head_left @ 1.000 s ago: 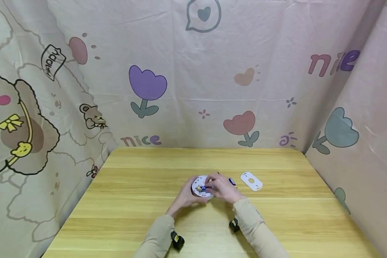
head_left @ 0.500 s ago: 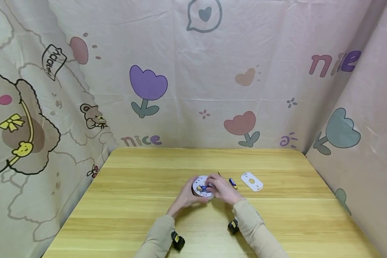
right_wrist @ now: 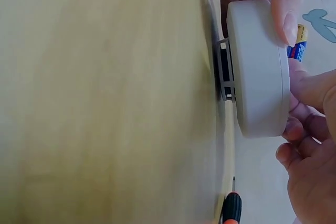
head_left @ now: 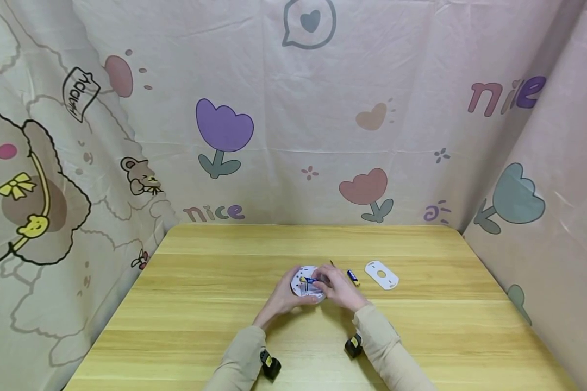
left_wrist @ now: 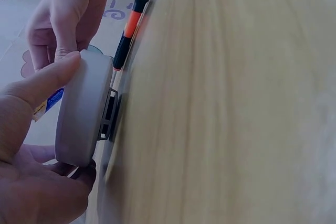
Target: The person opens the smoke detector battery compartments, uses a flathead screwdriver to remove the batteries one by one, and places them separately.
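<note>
A round white smoke detector (head_left: 300, 273) is held above the table by my left hand (head_left: 282, 296), thumb on the near rim and fingers round the far side. Its back faces up, showing a battery bay; the vented dome (left_wrist: 108, 116) points down in the left wrist view. My right hand (head_left: 339, 285) pinches a blue and yellow battery (head_left: 310, 280) over the bay. That battery also shows beyond the white housing (right_wrist: 260, 72) in the right wrist view, partly covered by fingers. Whether it touches the bay, I cannot tell.
Right of the hands lies another blue and yellow battery (head_left: 353, 277). Farther right is a flat white mounting plate (head_left: 381, 275) with a round hole. An orange and black screwdriver (left_wrist: 129, 35) lies behind the right hand. Patterned curtains (head_left: 293, 136) enclose the wooden table (head_left: 200, 282).
The pinched battery has shifted up and away from the bay, its left end now higher. My left thumb has slid slightly right along the rim. The loose battery and plate have stayed put.
</note>
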Available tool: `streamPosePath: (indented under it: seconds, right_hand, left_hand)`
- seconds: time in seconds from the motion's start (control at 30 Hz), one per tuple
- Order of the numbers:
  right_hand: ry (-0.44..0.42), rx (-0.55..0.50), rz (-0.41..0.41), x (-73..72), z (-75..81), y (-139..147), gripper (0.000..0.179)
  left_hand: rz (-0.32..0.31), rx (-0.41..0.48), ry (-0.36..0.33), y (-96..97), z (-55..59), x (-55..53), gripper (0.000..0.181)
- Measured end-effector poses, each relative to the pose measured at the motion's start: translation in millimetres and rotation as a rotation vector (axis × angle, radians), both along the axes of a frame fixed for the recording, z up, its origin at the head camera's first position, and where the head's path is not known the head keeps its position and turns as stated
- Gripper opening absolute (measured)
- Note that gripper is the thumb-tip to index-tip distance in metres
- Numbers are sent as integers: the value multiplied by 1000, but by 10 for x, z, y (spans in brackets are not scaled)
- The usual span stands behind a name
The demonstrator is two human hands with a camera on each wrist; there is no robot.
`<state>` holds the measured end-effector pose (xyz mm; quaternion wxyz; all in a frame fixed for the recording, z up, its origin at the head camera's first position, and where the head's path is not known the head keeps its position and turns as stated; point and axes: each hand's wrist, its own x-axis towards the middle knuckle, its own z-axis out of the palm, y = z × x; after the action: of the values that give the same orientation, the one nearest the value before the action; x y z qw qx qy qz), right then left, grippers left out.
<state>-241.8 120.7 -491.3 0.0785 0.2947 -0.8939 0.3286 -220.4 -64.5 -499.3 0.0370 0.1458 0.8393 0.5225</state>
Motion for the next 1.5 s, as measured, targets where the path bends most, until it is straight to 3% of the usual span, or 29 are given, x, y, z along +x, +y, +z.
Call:
streamPosePath:
  seconds: [0.2,0.37,0.6,0.8,0.93,1.27,1.5]
  right_hand:
    - [-16,-84,-3,11,-31,16,11]
    - [-115,-194,-25,24,-49,30,14]
    - [-277,-351,-56,208,231,14,19]
    - [-390,-554,-50,111,30,74,24]
    - [-473,-675,-93,80,-62,108,28]
    - [-499,-907,-118,84,-132,189,42]
    - [-557,-1072,-69,128,-137,263,46]
  left_hand:
    - [-7,-2,-8,-7,-6,-2,99]
    - [0,0,-38,-6,10,-3,101]
    - [-2,3,-52,-8,13,-8,104]
    - [1,-10,-34,-10,16,-11,103]
    - [-5,-2,-36,-13,26,-7,102]
    - [1,-18,-50,-5,28,-14,101]
    - [7,-23,-52,0,23,-13,101]
